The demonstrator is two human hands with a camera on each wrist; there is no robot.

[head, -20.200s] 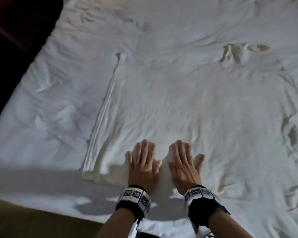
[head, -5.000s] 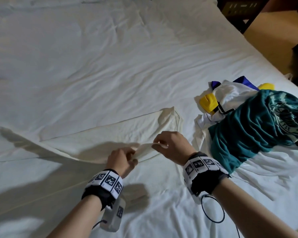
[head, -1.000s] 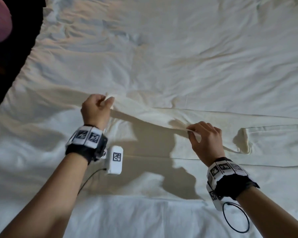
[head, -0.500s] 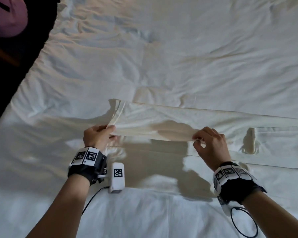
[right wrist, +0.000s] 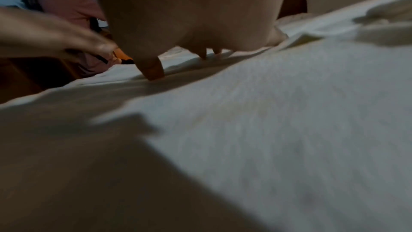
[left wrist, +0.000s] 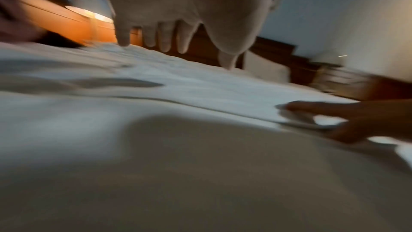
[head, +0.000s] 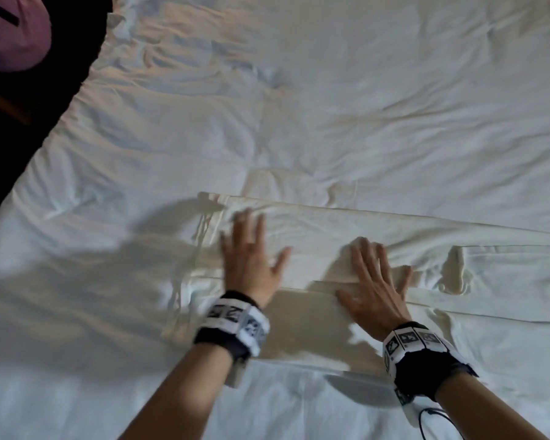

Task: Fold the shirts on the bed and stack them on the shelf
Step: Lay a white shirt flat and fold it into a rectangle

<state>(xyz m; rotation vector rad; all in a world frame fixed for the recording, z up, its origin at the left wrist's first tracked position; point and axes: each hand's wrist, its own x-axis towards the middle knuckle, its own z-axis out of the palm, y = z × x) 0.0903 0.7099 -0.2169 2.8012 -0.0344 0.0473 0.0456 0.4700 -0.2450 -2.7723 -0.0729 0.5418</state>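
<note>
A cream-white shirt (head: 378, 236) lies folded into a long band across the white bed (head: 299, 106), with a sleeve (head: 505, 268) lying on its right part. My left hand (head: 251, 262) is spread flat over the shirt's left end, blurred by motion. My right hand (head: 375, 284) lies flat with straight fingers on the folded edge near the middle. In the left wrist view the left hand (left wrist: 178, 33) hovers just over the cloth, fingers straight, and the right hand (left wrist: 356, 117) shows at the right. The right wrist view has the right hand (right wrist: 189, 33) pressing the shirt (right wrist: 289, 112).
The bed's left edge (head: 45, 144) drops to a dark floor. A pink object (head: 10, 30) sits at the top left corner. A wooden headboard (left wrist: 267, 52) and a lit lamp (left wrist: 89, 13) appear beyond the bed in the left wrist view.
Both hands have let go of the shirt edge they were pinching. The fold now lies down on the shirt, and both hands have flattened onto it.
</note>
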